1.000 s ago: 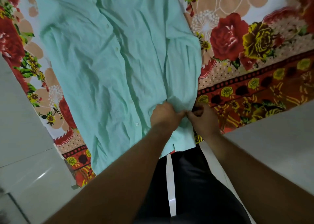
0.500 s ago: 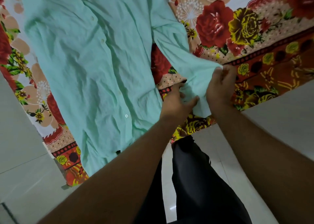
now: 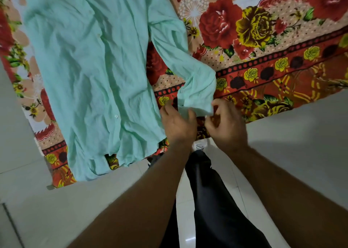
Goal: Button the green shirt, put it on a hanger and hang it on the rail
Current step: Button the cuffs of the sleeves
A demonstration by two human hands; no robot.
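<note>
The green shirt lies spread face up on the flowered bed sheet, its placket with white buttons running down the middle. Its right sleeve stretches out toward the bed's near edge. The cuff lies right at my hands. My left hand pinches the cuff's lower edge. My right hand, fingers curled, pinches the cuff's right corner. No hanger or rail is in view.
The bed's near edge runs diagonally from lower left to upper right, with pale tiled floor below it. My dark trouser leg stands between my forearms. The shirt's hem hangs slightly over the bed edge.
Both hands drew the sleeve out from the shirt body to the right and lowered the cuff flat near the bed edge. The camera view shifted left over the shirt.
</note>
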